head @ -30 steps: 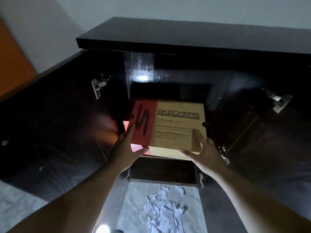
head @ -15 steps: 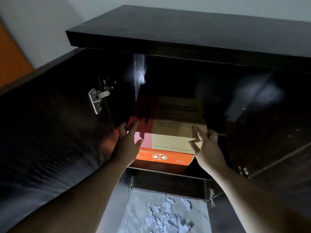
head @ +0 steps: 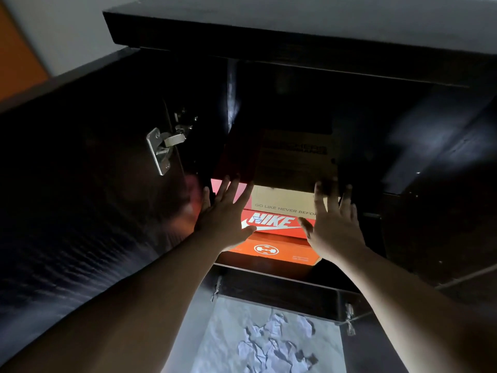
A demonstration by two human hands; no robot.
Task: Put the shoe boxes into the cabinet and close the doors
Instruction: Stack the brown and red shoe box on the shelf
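Observation:
A tan and red Skechers shoe box (head: 285, 168) lies inside the dark cabinet (head: 269, 39), on top of a red Nike box (head: 271, 223) that rests on an orange box (head: 271, 250). My left hand (head: 226, 211) has its fingers spread straight against the front left of the Skechers box. My right hand (head: 333, 222) has its fingers spread at the front right of the same box. Both cabinet doors stand open: the left door (head: 88, 184) and the right door (head: 443, 184).
A metal hinge (head: 161, 149) sits on the inside of the left door. Below the shelf a marble-patterned floor (head: 269, 340) shows between the doors. A lower shelf edge (head: 277, 292) runs under the stack of boxes.
The Skechers box has gone deeper into the cabinet onto the stack. My hands have let go of its sides and now lie flat with spread fingers at its front.

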